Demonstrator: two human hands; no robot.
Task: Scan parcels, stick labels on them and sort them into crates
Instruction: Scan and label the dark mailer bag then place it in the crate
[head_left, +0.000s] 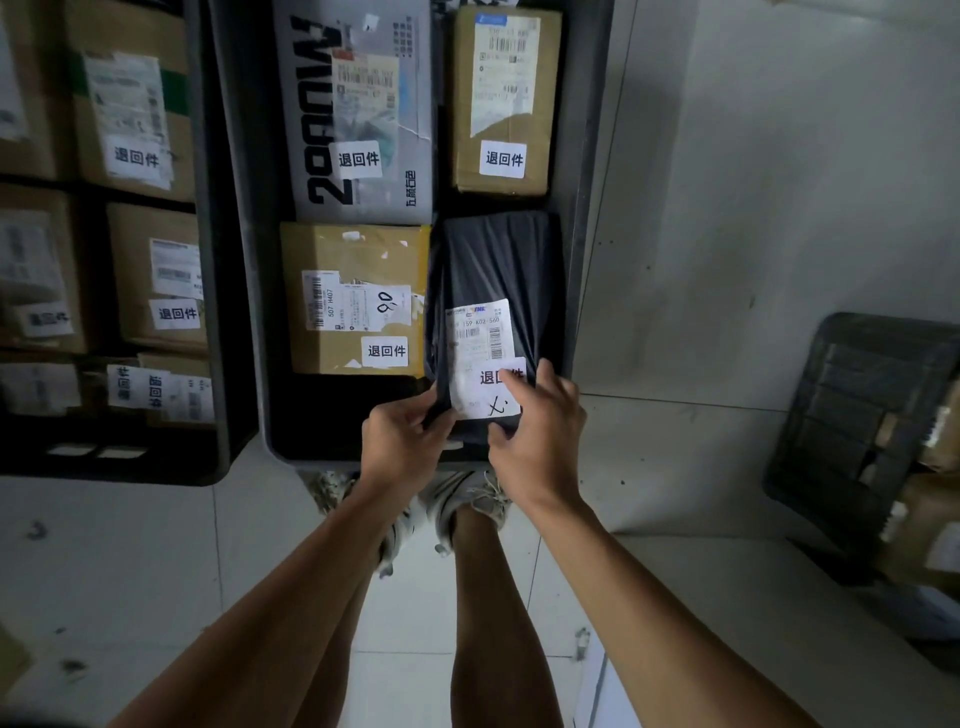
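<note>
Three labelled boxes (358, 299) already lay in the crate (587, 218) as the left hand (402, 441) and right hand (540, 421) gripped the labelled dark parcel's (498, 260) near end, setting it in the near-right corner.

Bare forearms; bare legs; pale, perhaps grey-patterned sneakers (483, 499) with laces

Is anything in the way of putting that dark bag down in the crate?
Nothing visible. Both hands, left and right, hold the dark bag over a free corner of the crate, beside the cardboard box.
</note>
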